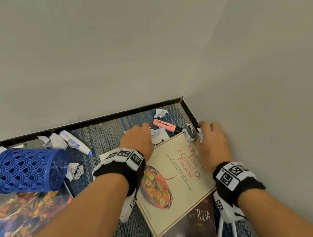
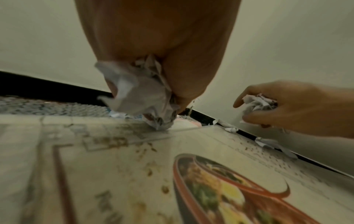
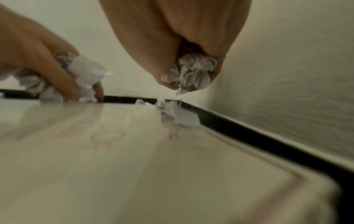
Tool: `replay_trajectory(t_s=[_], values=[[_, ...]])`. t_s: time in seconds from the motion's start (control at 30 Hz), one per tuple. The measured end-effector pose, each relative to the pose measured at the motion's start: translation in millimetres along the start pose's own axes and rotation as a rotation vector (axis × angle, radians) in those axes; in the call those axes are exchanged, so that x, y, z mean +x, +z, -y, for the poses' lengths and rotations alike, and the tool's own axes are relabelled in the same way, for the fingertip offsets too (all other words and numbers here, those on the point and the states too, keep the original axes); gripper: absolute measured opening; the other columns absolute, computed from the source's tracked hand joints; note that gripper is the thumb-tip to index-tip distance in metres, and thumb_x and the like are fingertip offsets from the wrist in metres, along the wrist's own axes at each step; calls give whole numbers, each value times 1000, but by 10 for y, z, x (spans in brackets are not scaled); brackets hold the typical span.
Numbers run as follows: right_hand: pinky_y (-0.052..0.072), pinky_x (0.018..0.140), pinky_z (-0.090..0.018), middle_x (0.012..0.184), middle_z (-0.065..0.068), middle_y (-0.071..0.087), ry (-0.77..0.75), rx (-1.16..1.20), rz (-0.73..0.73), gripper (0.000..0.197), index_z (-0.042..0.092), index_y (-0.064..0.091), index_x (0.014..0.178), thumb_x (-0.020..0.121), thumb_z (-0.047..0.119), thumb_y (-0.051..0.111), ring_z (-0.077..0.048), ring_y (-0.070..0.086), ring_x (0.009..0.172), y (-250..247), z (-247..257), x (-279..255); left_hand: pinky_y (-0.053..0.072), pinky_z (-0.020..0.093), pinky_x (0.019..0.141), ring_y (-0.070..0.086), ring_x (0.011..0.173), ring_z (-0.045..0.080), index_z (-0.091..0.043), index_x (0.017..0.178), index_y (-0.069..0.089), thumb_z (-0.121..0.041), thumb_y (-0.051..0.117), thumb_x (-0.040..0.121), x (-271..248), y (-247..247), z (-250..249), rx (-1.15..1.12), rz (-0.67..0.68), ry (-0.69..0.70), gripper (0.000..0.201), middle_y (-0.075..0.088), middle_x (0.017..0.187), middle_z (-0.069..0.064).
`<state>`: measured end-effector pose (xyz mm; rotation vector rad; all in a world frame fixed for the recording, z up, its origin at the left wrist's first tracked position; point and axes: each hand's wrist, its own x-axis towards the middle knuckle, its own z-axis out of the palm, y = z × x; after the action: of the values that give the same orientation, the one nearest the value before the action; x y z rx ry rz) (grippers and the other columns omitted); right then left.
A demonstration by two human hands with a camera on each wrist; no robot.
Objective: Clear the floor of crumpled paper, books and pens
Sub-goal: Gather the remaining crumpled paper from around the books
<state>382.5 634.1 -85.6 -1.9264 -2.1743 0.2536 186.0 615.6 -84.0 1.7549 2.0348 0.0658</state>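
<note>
My left hand (image 1: 137,139) grips a crumpled paper ball (image 2: 141,97) just above the far edge of a cream cookbook (image 1: 173,184) lying on the carpet. My right hand (image 1: 211,138) holds a second crumpled paper wad (image 3: 191,71) at the book's far right corner, close to the wall. More paper scraps (image 1: 189,133) lie by the black skirting there. A pink highlighter (image 1: 165,125) lies beyond the book, and another paper ball (image 1: 160,113) sits in the corner. A white-blue marker (image 1: 75,143) lies to the left.
A blue lattice basket (image 1: 25,172) lies tipped on its side at left, paper balls (image 1: 74,171) around it. A dark food book (image 1: 24,215) lies under it, and a "Tulsa" book (image 1: 189,233) pokes out beneath the cookbook. Walls meet in the corner to the right.
</note>
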Motion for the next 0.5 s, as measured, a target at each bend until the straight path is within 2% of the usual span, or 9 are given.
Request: replay_trajectory(t_s=[0.07, 0.13, 0.2, 0.23, 0.27, 0.33, 0.4, 0.5], values=[[46, 78, -28, 114, -7, 54, 12, -12, -35, 37, 12, 49, 128, 92, 18, 56, -19, 53, 92, -110, 65, 65, 47, 41, 92, 53, 117, 32, -10, 130, 44, -22, 49, 96, 6, 47, 49, 7, -4, -8, 36, 51, 130, 13], [50, 75, -31, 106, -6, 61, 81, -42, 11, 28, 13, 55, 119, 93, 21, 54, -21, 58, 87, -163, 87, 111, 47, 40, 91, 53, 117, 31, -12, 130, 44, -31, 50, 96, 17, 93, 71, 19, -30, -11, 40, 52, 129, 12], [52, 68, -29, 93, -5, 64, 214, -58, 184, 17, 12, 59, 103, 94, 24, 52, -17, 59, 75, -129, 75, 47, 47, 39, 90, 53, 116, 30, -15, 130, 43, -44, 51, 95, 28, 109, 78, 27, -32, -29, 46, 52, 128, 11], [52, 65, -27, 88, -3, 63, 256, -49, 265, 19, 10, 60, 100, 94, 26, 51, -15, 58, 72, -73, 56, -29, 48, 39, 89, 53, 116, 30, -17, 130, 42, -47, 51, 94, 34, 106, 85, 40, -32, -36, 48, 52, 128, 11], [49, 61, -24, 86, -2, 61, 281, -17, 309, 22, 9, 61, 100, 94, 28, 51, -13, 57, 70, -9, 34, -116, 48, 39, 88, 54, 115, 30, -18, 131, 42, -48, 50, 94, 33, 102, 98, 53, -31, -43, 48, 52, 128, 11], [42, 57, -20, 89, -4, 62, 305, 86, 299, 26, 9, 61, 103, 95, 30, 49, -12, 54, 68, 81, 5, -287, 49, 38, 86, 53, 115, 30, -19, 133, 39, -47, 49, 95, 18, 103, 133, 75, -37, -57, 48, 51, 128, 11], [46, 63, -23, 96, -4, 66, 311, 145, 256, 24, 15, 61, 104, 94, 34, 52, -15, 56, 74, 112, -22, -432, 49, 38, 86, 52, 117, 30, -19, 134, 38, -49, 50, 94, -5, 119, 160, 100, -38, -69, 51, 50, 130, 11], [55, 76, -32, 95, 0, 68, 274, 216, 274, 19, 20, 62, 99, 89, 36, 60, -17, 64, 84, 123, -30, -599, 48, 39, 85, 52, 117, 30, -21, 132, 40, -57, 50, 90, -7, 110, 174, 117, -37, -95, 56, 51, 128, 11]])
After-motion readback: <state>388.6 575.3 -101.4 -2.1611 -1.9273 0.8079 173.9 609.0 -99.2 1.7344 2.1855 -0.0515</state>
